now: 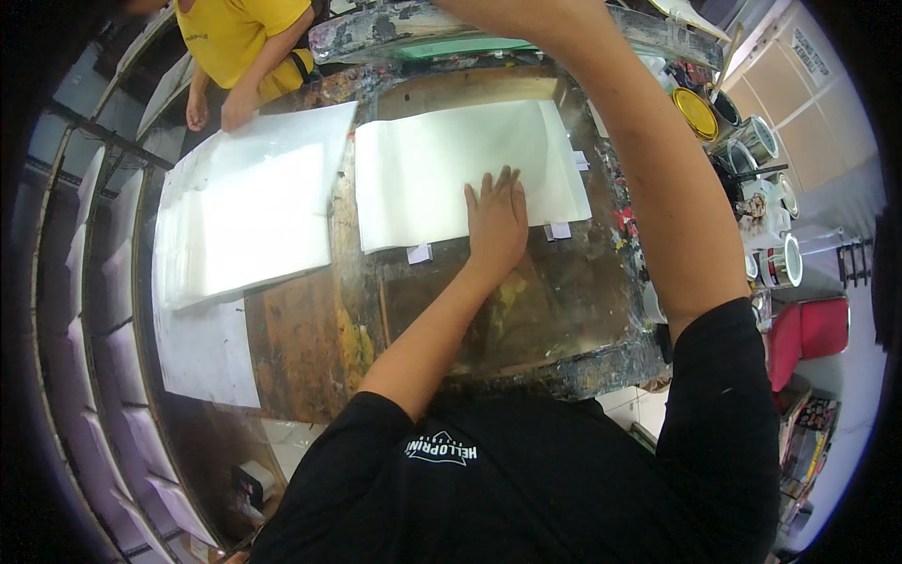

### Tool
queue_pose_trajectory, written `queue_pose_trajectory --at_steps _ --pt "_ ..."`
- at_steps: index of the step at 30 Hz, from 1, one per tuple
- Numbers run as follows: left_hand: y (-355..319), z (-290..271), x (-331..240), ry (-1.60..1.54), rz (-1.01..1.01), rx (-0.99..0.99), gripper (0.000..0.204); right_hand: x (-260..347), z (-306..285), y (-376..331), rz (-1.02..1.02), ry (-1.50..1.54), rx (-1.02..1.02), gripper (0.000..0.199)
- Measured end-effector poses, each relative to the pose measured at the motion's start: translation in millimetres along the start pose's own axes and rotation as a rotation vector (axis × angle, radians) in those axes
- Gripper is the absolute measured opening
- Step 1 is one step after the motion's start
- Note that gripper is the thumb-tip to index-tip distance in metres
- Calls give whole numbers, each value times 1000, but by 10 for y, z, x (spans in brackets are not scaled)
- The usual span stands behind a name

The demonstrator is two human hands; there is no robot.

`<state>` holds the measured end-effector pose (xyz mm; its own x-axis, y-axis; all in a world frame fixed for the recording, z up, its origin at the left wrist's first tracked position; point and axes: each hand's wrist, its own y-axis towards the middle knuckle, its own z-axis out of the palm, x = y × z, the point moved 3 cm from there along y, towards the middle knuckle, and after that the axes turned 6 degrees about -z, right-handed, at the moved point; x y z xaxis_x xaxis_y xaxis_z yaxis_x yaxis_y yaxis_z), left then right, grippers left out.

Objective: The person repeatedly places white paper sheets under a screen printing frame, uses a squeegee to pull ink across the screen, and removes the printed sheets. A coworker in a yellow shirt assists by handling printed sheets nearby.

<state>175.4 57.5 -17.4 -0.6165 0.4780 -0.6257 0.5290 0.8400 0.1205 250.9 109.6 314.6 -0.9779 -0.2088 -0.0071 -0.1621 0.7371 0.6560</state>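
My left hand (496, 221) lies flat, palm down and fingers slightly spread, on the lower right part of a white sheet (442, 169). The sheet rests on a paint-stained work table (526, 320). My right arm (658, 188) reaches up and away along the right side of the sheet, and its hand is cut off by the top edge of the picture. A paint-smeared frame with a green strip (451, 42) runs across the far side of the table, close to where the arm ends.
A stack of white sheets (244, 226) lies to the left, over a larger sheet (202, 352). A person in a yellow shirt (235, 38) stands at the far left corner. Small paper tabs (419, 252) sit beside the sheet. Paint cans (695, 113) crowd the right, above a red seat (808, 329).
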Motion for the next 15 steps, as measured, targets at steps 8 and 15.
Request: queue_pose_trajectory --at_steps 8,15 --pt "-84 146 -183 383 247 46 102 -52 -28 128 39 -4 127 93" --pt "-165 101 -272 302 312 73 132 20 -108 132 110 -1 183 95"
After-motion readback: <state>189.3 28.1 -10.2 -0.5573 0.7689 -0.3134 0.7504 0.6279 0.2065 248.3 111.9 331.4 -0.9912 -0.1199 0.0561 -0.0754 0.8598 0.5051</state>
